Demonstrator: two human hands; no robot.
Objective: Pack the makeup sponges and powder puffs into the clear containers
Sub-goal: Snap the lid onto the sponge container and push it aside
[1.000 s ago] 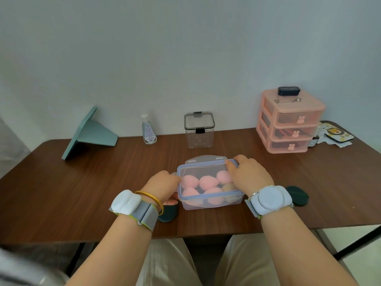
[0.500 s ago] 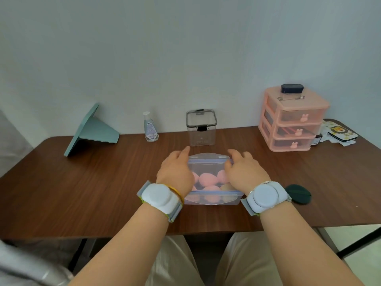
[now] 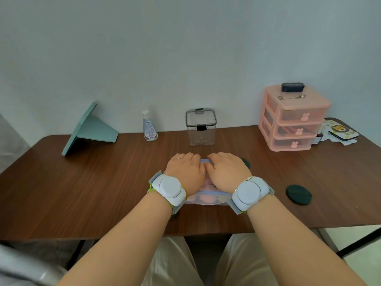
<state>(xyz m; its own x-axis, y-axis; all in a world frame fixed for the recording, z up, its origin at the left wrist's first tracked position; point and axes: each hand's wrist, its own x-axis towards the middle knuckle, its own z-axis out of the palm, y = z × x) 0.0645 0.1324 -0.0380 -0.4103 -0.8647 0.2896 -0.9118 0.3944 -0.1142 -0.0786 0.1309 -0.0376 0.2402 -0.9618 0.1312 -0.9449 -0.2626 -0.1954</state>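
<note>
A flat clear container (image 3: 208, 198) with a blue-rimmed lid (image 3: 203, 161) stands at the middle of the brown table (image 3: 82, 182). Pink makeup sponges (image 3: 206, 200) show through its near wall. My left hand (image 3: 185, 172) and my right hand (image 3: 224, 172) lie side by side on the lid, palms down, fingers bent over its far edge. One dark green powder puff (image 3: 298, 194) lies on the table to the right. Another dark puff (image 3: 246, 163) peeks out behind my right hand. A tall clear container (image 3: 201, 129) with a latched lid stands behind, apparently empty.
Along the wall stand a teal stand (image 3: 90, 129), a small sanitizer bottle (image 3: 149, 126) and a pink three-drawer unit (image 3: 292, 120) with a black case on top. A lion-print case (image 3: 342, 132) lies at the far right. The table's front edge runs just below my wrists.
My left hand came from the container's left side onto the lid. Both hands slid together toward the lid's middle and far edge, now covering most of it.
</note>
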